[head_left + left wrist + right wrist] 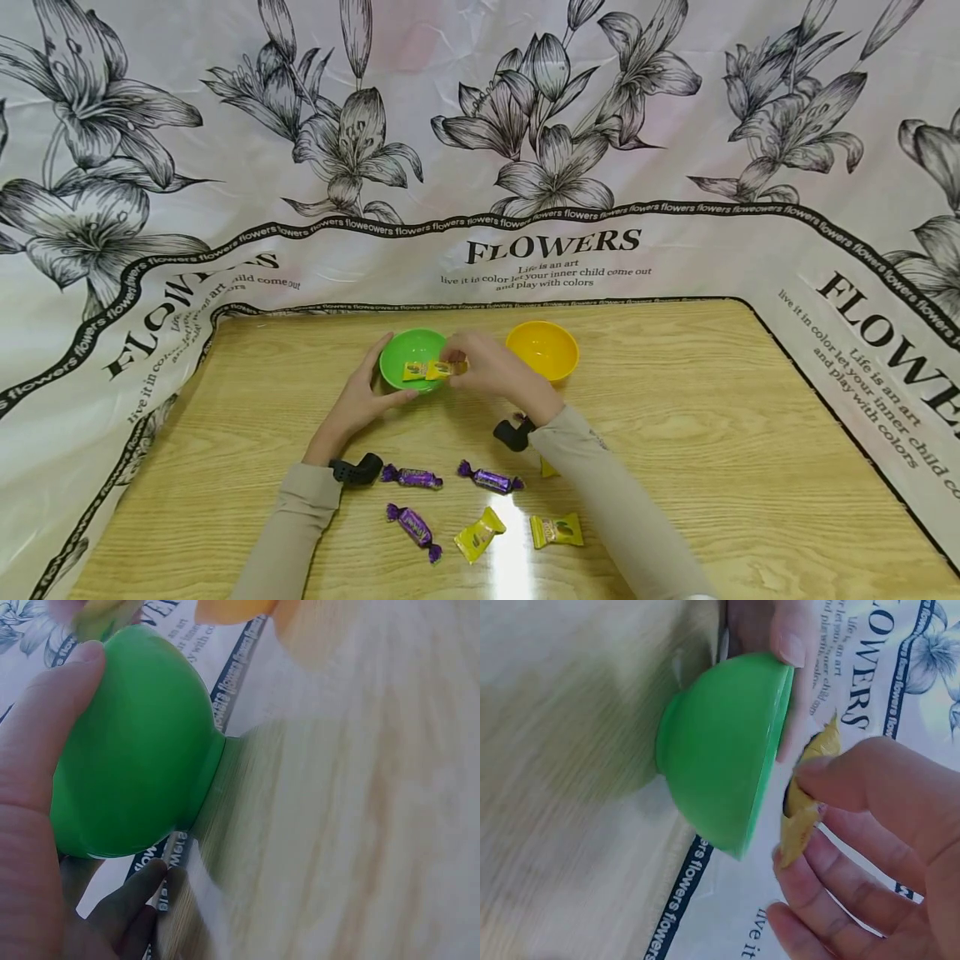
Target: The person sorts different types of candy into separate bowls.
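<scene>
A green bowl stands on the wooden table, held by my left hand. In the left wrist view the thumb presses the bowl's rim while the other fingers reach round its far side. My right hand is at the bowl's right rim. Between thumb and fingers it pinches a yellow wrapped candy, apart from the bowl's outer wall in the right wrist view. Another yellow wrapped candy shows inside the green bowl, just left of the pinched one.
Right of the green bowl stands an orange-yellow bowl, partly behind my right hand. Nearer me lie purple wrapped candies and yellow ones, one partly under the right sleeve. Flower-printed cloth borders the table.
</scene>
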A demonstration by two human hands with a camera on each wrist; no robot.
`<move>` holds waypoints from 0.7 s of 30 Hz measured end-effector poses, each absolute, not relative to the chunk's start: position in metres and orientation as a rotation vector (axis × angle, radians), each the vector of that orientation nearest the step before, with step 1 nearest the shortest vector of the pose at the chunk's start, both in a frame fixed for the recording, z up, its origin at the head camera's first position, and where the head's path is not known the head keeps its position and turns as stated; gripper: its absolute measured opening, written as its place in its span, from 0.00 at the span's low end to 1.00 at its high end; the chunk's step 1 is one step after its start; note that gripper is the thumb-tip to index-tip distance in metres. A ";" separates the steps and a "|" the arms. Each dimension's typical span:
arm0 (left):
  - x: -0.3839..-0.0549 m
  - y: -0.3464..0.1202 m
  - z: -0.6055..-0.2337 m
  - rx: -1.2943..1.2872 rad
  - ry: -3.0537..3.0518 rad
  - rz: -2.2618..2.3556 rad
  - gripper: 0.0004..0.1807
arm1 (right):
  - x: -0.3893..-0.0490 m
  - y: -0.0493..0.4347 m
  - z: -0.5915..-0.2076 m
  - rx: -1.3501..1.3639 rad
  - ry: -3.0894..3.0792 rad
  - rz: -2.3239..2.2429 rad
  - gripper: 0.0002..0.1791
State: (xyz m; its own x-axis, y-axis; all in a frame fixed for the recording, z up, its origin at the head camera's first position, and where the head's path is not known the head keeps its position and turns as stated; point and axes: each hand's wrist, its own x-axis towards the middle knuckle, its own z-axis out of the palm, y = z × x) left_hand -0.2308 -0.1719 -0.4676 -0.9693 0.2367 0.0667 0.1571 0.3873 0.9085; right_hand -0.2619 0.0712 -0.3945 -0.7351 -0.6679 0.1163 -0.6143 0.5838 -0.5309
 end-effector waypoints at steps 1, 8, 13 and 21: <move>-0.233 -0.173 -0.472 0.360 2.556 1.660 0.57 | -0.264 0.068 -0.394 -1.098 2.721 -0.840 0.14; -0.243 -0.179 -0.491 0.390 2.563 1.697 0.57 | -0.278 0.044 -0.399 -1.114 2.784 -0.730 0.15; -0.240 -0.178 -0.487 0.389 2.572 1.687 0.58 | -0.285 0.033 -0.406 -1.121 2.788 -0.697 0.13; -0.242 -0.179 -0.491 0.372 2.583 1.683 0.59 | -0.293 0.021 -0.416 -1.162 2.839 -0.553 0.11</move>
State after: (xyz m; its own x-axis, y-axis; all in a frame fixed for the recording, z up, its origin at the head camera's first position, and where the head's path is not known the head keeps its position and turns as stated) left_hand -0.2420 -0.1787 -0.4910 -0.9707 0.2185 0.0996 0.1794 0.3839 0.9058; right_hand -0.2926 0.0208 -0.4165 -0.7218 -0.6833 0.1097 -0.6745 0.6591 -0.3325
